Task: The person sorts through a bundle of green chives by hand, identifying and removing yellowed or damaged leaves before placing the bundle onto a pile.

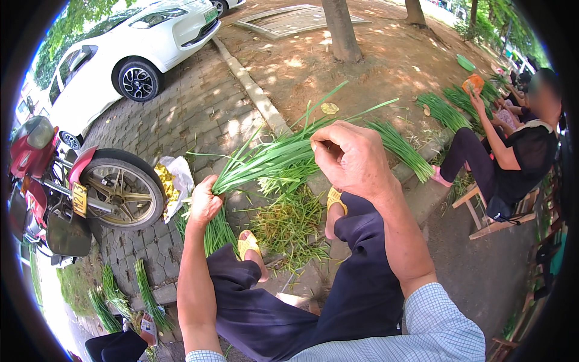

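Currently gripping a green leafy bunch (271, 160) in a closed left hand (205, 202), with right hand (357, 160) raised and tightly curled beside it; cannot tell whether around a stalk. Beyond the bunch, brick paving (202, 108); below, heaped trimmings (289, 226); left, a white plastic bag (184, 174) with something golden showing.

Pale finely checked shirt (386, 345), elbow-length sleeves (431, 309), dark loose trousers (362, 280), yellow openwork slippers (248, 244)

Green stalks (265, 158); 2 yellow slippers (248, 245); dark navy trousers (365, 274); white-and-blue checked shirt (437, 320); white car (99, 75); red motorcycle (37, 161).
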`<action>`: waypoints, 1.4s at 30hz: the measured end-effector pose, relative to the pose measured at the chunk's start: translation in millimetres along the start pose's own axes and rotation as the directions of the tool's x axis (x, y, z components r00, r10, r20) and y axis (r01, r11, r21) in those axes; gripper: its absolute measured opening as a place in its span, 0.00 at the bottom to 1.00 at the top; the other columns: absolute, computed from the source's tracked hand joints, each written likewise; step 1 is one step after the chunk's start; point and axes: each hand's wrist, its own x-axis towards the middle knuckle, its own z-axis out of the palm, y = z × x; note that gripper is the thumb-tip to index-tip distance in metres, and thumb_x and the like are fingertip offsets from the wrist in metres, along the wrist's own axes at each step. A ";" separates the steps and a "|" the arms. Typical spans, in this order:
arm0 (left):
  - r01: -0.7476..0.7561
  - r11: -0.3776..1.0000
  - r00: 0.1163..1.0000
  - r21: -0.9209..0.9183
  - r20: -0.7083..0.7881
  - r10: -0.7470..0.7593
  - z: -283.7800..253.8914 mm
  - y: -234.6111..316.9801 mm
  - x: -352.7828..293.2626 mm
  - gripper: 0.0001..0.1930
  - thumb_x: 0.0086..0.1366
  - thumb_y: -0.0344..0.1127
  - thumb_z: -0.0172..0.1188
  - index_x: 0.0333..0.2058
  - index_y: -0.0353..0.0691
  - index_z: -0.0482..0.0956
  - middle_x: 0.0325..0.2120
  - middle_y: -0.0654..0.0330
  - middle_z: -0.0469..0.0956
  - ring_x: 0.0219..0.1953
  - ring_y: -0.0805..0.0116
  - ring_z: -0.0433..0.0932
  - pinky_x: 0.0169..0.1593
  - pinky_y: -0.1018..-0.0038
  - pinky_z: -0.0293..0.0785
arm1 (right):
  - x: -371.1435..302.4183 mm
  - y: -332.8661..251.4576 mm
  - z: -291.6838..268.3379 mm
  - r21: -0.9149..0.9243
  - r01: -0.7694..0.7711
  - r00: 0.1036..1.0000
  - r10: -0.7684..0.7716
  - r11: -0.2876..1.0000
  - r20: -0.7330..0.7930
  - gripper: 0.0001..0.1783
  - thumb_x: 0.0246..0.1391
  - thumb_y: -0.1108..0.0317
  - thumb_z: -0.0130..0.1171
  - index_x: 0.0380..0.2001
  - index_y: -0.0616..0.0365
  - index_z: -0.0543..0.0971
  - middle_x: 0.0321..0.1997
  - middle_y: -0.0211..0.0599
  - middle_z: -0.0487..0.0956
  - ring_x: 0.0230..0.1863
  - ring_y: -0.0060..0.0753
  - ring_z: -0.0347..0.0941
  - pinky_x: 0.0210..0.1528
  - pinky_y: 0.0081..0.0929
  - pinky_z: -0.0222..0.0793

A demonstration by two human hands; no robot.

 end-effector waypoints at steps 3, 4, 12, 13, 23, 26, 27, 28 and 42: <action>0.034 0.999 0.999 -0.034 -0.011 -0.035 -1.7 -1.2 -0.1 0.07 0.53 0.19 0.56 0.30 0.36 0.75 0.25 0.63 0.70 0.27 0.75 0.69 0.32 0.80 0.67 | 0.0 1.3 1.4 -0.030 0.024 1.000 -0.025 0.999 -0.009 0.03 0.43 0.72 0.59 0.23 0.56 0.75 0.21 0.35 0.76 0.20 0.36 0.75 0.21 0.30 0.69; 0.074 0.991 0.996 -0.112 -0.030 -0.078 -1.3 -6.4 0.6 0.06 0.54 0.20 0.56 0.30 0.36 0.75 0.25 0.62 0.71 0.27 0.74 0.70 0.33 0.79 0.68 | 0.3 0.8 2.8 -0.043 0.034 0.999 -0.035 0.999 -0.029 0.03 0.43 0.72 0.59 0.23 0.56 0.75 0.20 0.35 0.76 0.20 0.36 0.75 0.21 0.30 0.69; -0.035 0.990 0.999 0.139 -0.021 0.039 -4.6 -15.4 1.1 0.11 0.51 0.23 0.56 0.36 0.36 0.75 0.29 0.53 0.75 0.31 0.57 0.73 0.38 0.70 0.70 | -2.8 6.8 5.5 0.361 -0.110 0.940 0.215 0.926 -0.266 0.01 0.48 0.78 0.56 0.26 0.63 0.75 0.18 0.30 0.75 0.18 0.13 0.67 0.19 0.17 0.63; -0.034 0.990 0.999 0.136 -0.035 0.039 -4.0 -13.9 0.5 0.12 0.49 0.23 0.55 0.36 0.37 0.74 0.30 0.52 0.74 0.33 0.51 0.73 0.38 0.67 0.70 | -1.7 4.8 1.3 0.436 -0.213 0.902 0.347 0.875 -0.257 0.01 0.49 0.77 0.57 0.27 0.63 0.76 0.19 0.28 0.76 0.19 0.12 0.68 0.20 0.16 0.64; -0.032 0.986 0.998 0.164 -0.049 0.041 -6.4 -15.0 -0.3 0.12 0.47 0.24 0.56 0.34 0.37 0.74 0.32 0.49 0.74 0.35 0.44 0.73 0.39 0.62 0.69 | -6.7 9.3 1.1 0.232 -0.243 0.961 0.267 0.942 -0.076 0.08 0.45 0.76 0.58 0.31 0.65 0.79 0.27 0.43 0.80 0.25 0.29 0.78 0.28 0.23 0.73; -0.081 0.976 0.993 0.201 -0.068 0.096 -7.0 -19.7 -0.8 0.09 0.53 0.23 0.56 0.35 0.35 0.75 0.26 0.53 0.76 0.28 0.60 0.74 0.36 0.71 0.70 | -5.7 5.5 -0.3 0.229 -0.258 0.962 0.272 0.938 -0.031 0.08 0.45 0.75 0.59 0.31 0.64 0.79 0.27 0.43 0.80 0.25 0.29 0.78 0.28 0.23 0.73; -0.073 0.978 0.994 0.197 -0.066 0.088 -6.8 -18.4 -0.7 0.09 0.53 0.23 0.56 0.35 0.36 0.75 0.26 0.53 0.76 0.28 0.61 0.74 0.36 0.71 0.70 | -5.8 3.8 -1.4 0.234 -0.269 0.960 0.280 0.934 -0.011 0.08 0.45 0.74 0.59 0.31 0.64 0.79 0.28 0.42 0.80 0.25 0.29 0.78 0.28 0.23 0.73; -0.065 0.979 0.995 0.193 -0.064 0.079 -6.8 -16.9 -0.9 0.09 0.53 0.23 0.57 0.35 0.36 0.75 0.26 0.53 0.76 0.28 0.61 0.74 0.36 0.71 0.70 | -5.9 3.0 -2.0 0.240 -0.281 0.958 0.287 0.929 0.010 0.08 0.45 0.74 0.59 0.31 0.64 0.79 0.28 0.42 0.80 0.25 0.29 0.78 0.28 0.23 0.73; -0.060 0.988 0.994 0.145 -0.077 0.072 -5.3 -11.5 -1.8 0.10 0.48 0.23 0.54 0.32 0.35 0.73 0.30 0.50 0.74 0.34 0.45 0.73 0.37 0.64 0.70 | -7.3 9.7 7.9 0.060 -0.041 0.998 0.044 0.997 -0.050 0.07 0.45 0.76 0.60 0.31 0.62 0.78 0.25 0.40 0.79 0.22 0.29 0.76 0.24 0.23 0.70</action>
